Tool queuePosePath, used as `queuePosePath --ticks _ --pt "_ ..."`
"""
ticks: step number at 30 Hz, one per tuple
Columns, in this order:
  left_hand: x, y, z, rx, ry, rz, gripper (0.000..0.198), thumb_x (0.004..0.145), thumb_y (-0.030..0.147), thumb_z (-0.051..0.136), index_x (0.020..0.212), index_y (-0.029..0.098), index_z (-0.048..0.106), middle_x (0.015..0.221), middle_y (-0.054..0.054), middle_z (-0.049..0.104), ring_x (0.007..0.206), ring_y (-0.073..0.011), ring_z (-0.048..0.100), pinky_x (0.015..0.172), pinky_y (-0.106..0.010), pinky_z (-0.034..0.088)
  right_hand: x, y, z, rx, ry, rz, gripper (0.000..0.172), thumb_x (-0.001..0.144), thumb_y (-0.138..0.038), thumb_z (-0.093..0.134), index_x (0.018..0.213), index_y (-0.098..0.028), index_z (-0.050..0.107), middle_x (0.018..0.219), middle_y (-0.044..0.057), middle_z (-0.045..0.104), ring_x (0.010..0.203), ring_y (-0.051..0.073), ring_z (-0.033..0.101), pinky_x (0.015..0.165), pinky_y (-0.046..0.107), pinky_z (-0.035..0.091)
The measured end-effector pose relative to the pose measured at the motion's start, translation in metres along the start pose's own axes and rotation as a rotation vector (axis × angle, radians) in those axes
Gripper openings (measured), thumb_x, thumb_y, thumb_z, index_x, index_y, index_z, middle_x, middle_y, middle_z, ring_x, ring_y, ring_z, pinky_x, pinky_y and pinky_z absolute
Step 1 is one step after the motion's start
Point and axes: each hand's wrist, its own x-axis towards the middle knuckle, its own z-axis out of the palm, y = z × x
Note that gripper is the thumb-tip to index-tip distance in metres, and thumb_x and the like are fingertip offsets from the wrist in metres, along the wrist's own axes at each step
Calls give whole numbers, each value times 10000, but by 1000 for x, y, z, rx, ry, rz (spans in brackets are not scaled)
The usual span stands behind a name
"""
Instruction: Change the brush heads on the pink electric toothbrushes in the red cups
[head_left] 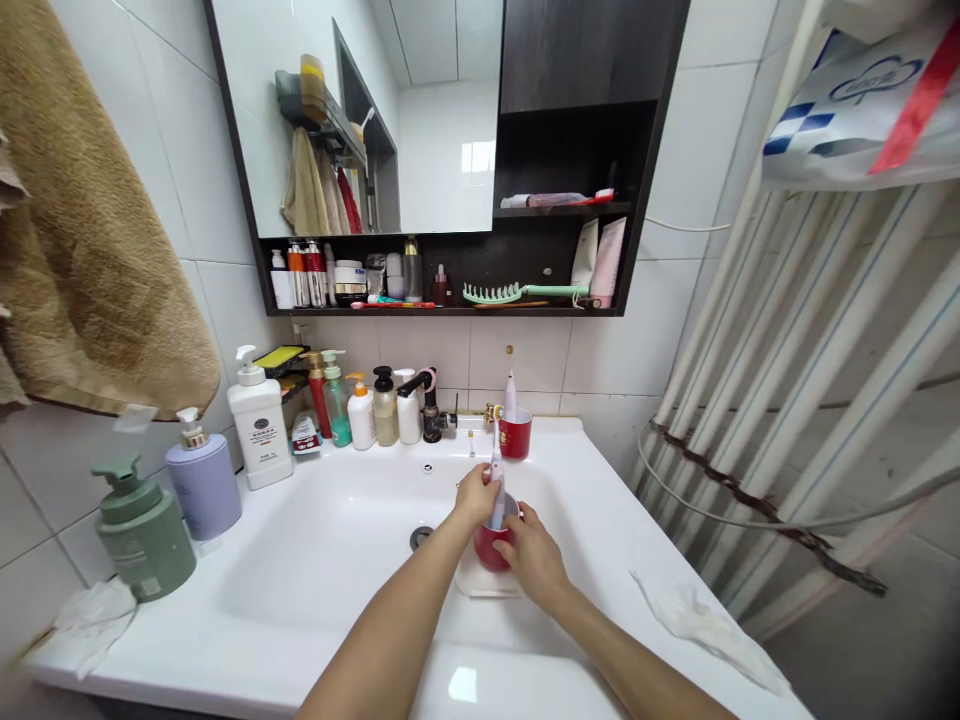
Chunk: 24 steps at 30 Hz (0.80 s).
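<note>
Sink [322, 560] below, tiles [600, 350] around: left grip [476, 495] pinches a toothbrush [497, 505], right grip [538, 555] a cup [489, 552].

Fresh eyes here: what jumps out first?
The red cup toward the right of the basin, right hand on it, left hand holding a pale toothbrush, lower end inside. A second red cup stands behind, right of the black faucet. A tan towel hangs upper left.

Both forearms are bare and angle inward, the left forearm [397, 607] from the lower edge, the right forearm [634, 640] from the lower right. The left hand [475, 494] sits slightly farther forward, its fingers drawn into a pinch. The right hand [537, 555] curves inward, fingers bent, thumb on the nearer side. The hands are close together.
</note>
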Motion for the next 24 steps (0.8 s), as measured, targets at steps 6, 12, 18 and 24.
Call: queuePosePath --ticks 6,12,18,24 --pt "-1 -9 2 47 -6 18 196 604 157 475 793 160 528 800 -44 587 745 -140 516 688 -241 366 -1 -2 3 3 -19 -6 117 636 -165 410 674 -183 519 1057 79 425 816 175 509 615 262 401" --pt "-4 1 0 -48 137 110 169 604 177 468 767 157 505 796 -50 560 748 -141 495 702 -255 357 3 0 7 -32 -10 7 121 641 -169 417 696 -170 526 1078 108 409 847 200 499 649 274 394" --pt "-12 17 -47 -640 343 162 191 609 261 482 763 150 462 752 -18 521 686 -99 483 631 -227 387 7 8 2 -44 -7 16 184 621 -195 439 775 -166 535 1088 118 401 858 239 490 689 342 377" --pt "-38 2 -62 -878 224 39 240 536 284 571 693 138 465 622 25 483 563 -66 457 564 -221 401 11 -14 -15 307 163 -108 292 670 -213 377 950 -191 458 1127 96 377 978 208 407 728 331 388"
